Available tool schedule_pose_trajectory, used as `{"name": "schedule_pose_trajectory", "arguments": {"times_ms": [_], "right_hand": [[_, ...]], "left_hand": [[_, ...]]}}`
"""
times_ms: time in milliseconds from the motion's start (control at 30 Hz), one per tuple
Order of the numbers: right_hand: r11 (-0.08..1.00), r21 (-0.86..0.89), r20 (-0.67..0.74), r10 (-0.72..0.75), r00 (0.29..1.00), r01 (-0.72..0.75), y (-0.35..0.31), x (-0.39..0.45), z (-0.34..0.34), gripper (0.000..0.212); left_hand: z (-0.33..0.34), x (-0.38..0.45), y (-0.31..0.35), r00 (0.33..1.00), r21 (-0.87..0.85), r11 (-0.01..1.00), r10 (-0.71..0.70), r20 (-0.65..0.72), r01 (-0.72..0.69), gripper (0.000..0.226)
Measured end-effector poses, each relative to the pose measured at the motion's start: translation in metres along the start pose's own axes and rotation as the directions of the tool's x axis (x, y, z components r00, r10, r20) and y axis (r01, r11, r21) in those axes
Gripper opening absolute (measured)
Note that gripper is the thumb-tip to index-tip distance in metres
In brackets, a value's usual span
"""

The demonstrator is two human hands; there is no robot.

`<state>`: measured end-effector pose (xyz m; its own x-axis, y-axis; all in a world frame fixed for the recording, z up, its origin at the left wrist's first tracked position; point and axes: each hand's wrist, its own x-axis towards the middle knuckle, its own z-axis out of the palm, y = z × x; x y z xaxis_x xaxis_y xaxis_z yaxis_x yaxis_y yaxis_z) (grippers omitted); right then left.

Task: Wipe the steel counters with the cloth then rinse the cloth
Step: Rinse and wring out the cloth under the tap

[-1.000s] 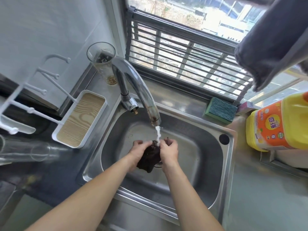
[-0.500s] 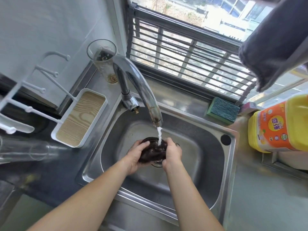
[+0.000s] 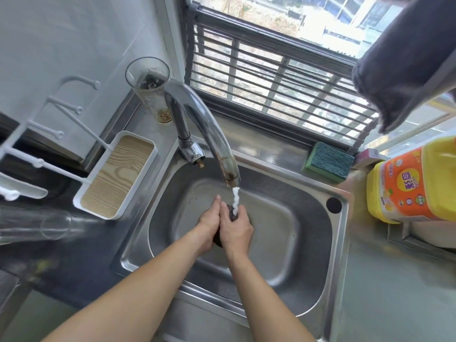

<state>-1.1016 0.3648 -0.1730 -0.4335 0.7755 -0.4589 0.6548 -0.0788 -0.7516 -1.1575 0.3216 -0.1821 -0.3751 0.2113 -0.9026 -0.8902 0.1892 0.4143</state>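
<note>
The dark cloth (image 3: 231, 214) is squeezed between both hands over the middle of the steel sink (image 3: 291, 243). Only a small wet patch of it shows between the palms, plus a dark bit below the wrists. My left hand (image 3: 209, 223) presses on its left side with fingers pointing up. My right hand (image 3: 237, 229) wraps over it from the right. Water streams from the curved tap (image 3: 209, 134) straight onto the cloth. The steel counter (image 3: 394, 292) lies to the right of the sink.
A green sponge (image 3: 329, 161) lies on the back ledge under the barred window. A yellow-orange detergent jug (image 3: 414, 183) stands at right. A clear cup (image 3: 150, 90) and a white wood-grain tray (image 3: 118, 174) sit left of the tap. A grey towel (image 3: 404, 58) hangs top right.
The cloth was a rounded bundle held open under the stream; now both hands have closed tight together around it, hiding most of it.
</note>
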Motion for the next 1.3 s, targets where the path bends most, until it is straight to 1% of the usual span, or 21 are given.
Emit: {"name": "schedule_pose_trajectory", "arguments": {"times_ms": [200, 333, 400, 467, 533, 567, 600, 633, 667, 700, 733, 767, 800, 867, 900, 933, 1000, 1067, 1133, 1200, 1300], "right_hand": [[0.999, -0.042, 0.001, 0.0, 1.0, 0.0, 0.002, 0.008, -0.001, 0.043], [0.975, -0.22, 0.045, 0.029, 0.999, -0.019, -0.002, 0.013, -0.005, 0.046], [0.961, -0.263, 0.078, 0.108, 0.991, -0.084, -0.001, 0.019, -0.009, 0.047], [0.952, -0.242, 0.107, 0.217, 0.97, -0.186, -0.001, 0.024, -0.016, 0.047], [0.941, -0.1, 0.1, 0.334, 0.937, -0.324, 0.002, 0.03, -0.02, 0.042], [0.909, 0.037, 0.085, 0.412, 0.907, -0.416, 0.003, 0.032, -0.022, 0.042], [0.83, 0.225, 0.104, 0.501, 0.859, -0.511, 0.003, 0.034, -0.023, 0.045], [0.707, 0.415, 0.157, 0.564, 0.811, -0.572, 0.002, 0.036, -0.025, 0.047], [0.59, 0.557, 0.199, 0.587, 0.784, -0.584, 0.002, 0.037, -0.026, 0.048], [0.516, 0.642, 0.215, 0.589, 0.779, -0.567, 0.002, 0.039, -0.027, 0.047], [0.479, 0.694, 0.209, 0.58, 0.787, -0.538, 0.003, 0.04, -0.027, 0.043], [0.476, 0.716, 0.197, 0.564, 0.802, -0.511, 0.002, 0.039, -0.026, 0.038], [0.497, 0.719, 0.187, 0.534, 0.824, -0.485, 0.002, 0.035, -0.024, 0.031], [0.631, 0.633, 0.191, 0.436, 0.88, -0.45, 0.003, 0.022, -0.017, 0.021], [0.726, 0.547, 0.203, 0.368, 0.907, -0.417, 0.005, 0.016, -0.013, 0.018], [0.82, 0.447, 0.205, 0.294, 0.934, -0.357, 0.007, 0.011, -0.009, 0.023], [0.954, 0.24, 0.139, 0.149, 0.979, -0.179, 0.011, 0.006, -0.005, 0.041], [0.995, 0.096, 0.022, 0.036, 0.999, -0.038, 0.008, 0.005, -0.006, 0.049], [0.998, 0.069, -0.052, 0.013, 0.999, -0.01, 0.003, 0.006, -0.007, 0.057], [0.994, 0.101, -0.062, 0.047, 0.997, -0.041, -0.002, 0.01, -0.005, 0.049], [0.997, 0.072, -0.046, 0.011, 0.999, -0.008, -0.002, 0.017, -0.002, 0.036]], "left_hand": [[0.001, 0.005, -0.002, 0.999, 0.061, 0.998, 0.035, 0.012, -0.036, 0.053], [-0.005, 0.01, -0.004, 0.99, 0.262, 0.955, 0.143, 0.016, -0.142, 0.049], [-0.008, 0.009, -0.005, 0.978, 0.329, 0.922, 0.181, 0.103, -0.205, 0.046], [-0.012, 0.003, -0.004, 0.956, 0.327, 0.912, 0.177, 0.235, -0.249, 0.037], [-0.02, 0.0, -0.001, 0.935, 0.366, 0.896, 0.128, 0.33, -0.252, 0.022], [-0.027, 0.002, -0.001, 0.925, 0.394, 0.888, 0.082, 0.372, -0.237, 0.021], [-0.033, 0.001, 0.0, 0.916, 0.419, 0.884, 0.028, 0.399, -0.21, 0.026], [-0.038, 0.001, 0.0, 0.913, 0.434, 0.883, -0.013, 0.407, -0.181, 0.031], [-0.039, 0.0, 0.002, 0.92, 0.432, 0.887, -0.022, 0.39, -0.162, 0.033], [-0.039, 0.0, 0.003, 0.941, 0.424, 0.892, 0.005, 0.338, -0.157, 0.035], [-0.037, -0.001, 0.004, 0.964, 0.404, 0.899, 0.066, 0.256, -0.169, 0.036], [-0.033, 0.001, 0.006, 0.979, 0.361, 0.914, 0.135, 0.156, -0.184, 0.037], [-0.028, 0.004, 0.008, 0.984, 0.29, 0.94, 0.17, 0.06, -0.18, 0.038], [-0.015, 0.007, 0.013, 0.983, 0.142, 0.979, 0.16, -0.092, -0.146, 0.05], [-0.01, 0.01, 0.013, 0.984, 0.112, 0.986, 0.137, -0.113, -0.125, 0.062], [-0.006, 0.012, 0.012, 0.986, 0.119, 0.987, 0.126, -0.114, -0.112, 0.07], [-0.001, 0.01, 0.009, 0.992, 0.119, 0.99, 0.088, -0.09, -0.077, 0.065], [0.004, 0.007, 0.004, 1.0, 0.054, 0.998, -0.006, -0.028, 0.008, 0.052], [0.008, 0.006, 0.001, 0.999, 0.045, 0.999, -0.02, 0.048, 0.018, 0.044], [0.011, 0.0, 0.002, 0.998, 0.062, 0.998, -0.011, 0.055, 0.008, 0.04], [0.01, 0.003, 0.001, 0.999, 0.081, 0.996, 0.023, 0.036, -0.026, 0.044]]}}
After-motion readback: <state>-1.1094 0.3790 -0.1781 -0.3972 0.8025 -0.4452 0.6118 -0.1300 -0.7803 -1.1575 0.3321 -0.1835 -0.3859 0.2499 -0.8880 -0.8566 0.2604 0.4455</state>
